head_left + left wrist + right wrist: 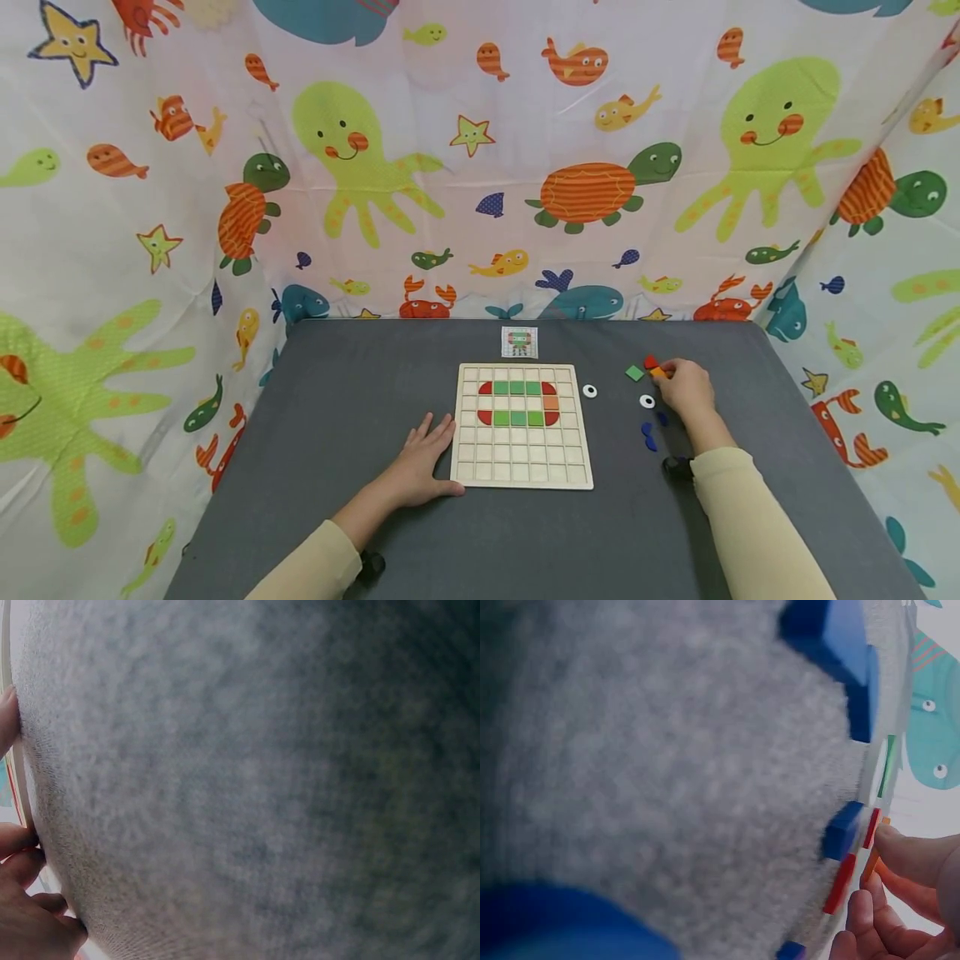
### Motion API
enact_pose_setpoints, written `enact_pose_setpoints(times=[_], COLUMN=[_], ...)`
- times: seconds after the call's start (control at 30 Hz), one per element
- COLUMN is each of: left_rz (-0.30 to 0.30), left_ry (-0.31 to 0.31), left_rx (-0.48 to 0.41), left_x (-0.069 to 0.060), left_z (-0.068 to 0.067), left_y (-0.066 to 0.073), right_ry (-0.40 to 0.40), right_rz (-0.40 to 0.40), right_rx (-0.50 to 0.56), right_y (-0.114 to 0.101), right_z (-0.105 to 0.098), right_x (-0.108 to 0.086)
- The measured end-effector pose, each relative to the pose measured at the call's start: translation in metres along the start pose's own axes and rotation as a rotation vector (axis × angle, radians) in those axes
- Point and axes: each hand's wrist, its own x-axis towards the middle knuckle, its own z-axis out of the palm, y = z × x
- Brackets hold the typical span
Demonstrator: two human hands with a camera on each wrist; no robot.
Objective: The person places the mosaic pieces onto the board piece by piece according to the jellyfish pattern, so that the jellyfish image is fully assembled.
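In the head view my left hand (420, 467) rests on the table beside the left edge of a pale wooden grid board (517, 475), fingers spread, thumb at its lower left corner. The board carries a ring of red rounded corner tiles, green square tiles (517, 388) and one orange square tile (551, 402). At the right my right hand (686, 387) pinches another orange tile (871, 861) between thumb and fingers, just above the table. Close to it lie a red tile (650, 362) and a green tile (634, 373).
White ring pieces (590, 391) lie right of the board. Several blue pieces (650, 443) are scattered near my right wrist. A small picture card (519, 342) lies behind the board on the grey table (360, 375). A patterned sea-animal curtain (450, 208) hangs behind and at both sides.
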Motion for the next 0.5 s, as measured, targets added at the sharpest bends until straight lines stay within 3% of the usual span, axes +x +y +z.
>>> enact_pose_setpoints(times=[0.2, 0.5], left_rz=[-0.002, -0.003], left_ry=[-0.009, -0.004], left_rx=[0.002, 0.01], left_x=[0.0, 0.001], left_z=[0.001, 0.001], left_y=[0.0, -0.001], right_ry=[0.036, 0.026], right_rz=[-0.026, -0.217], right_rx=[0.037, 0.092], right_y=[-0.01, -0.044], right_z=[-0.007, -0.007], right_x=[-0.01, -0.027])
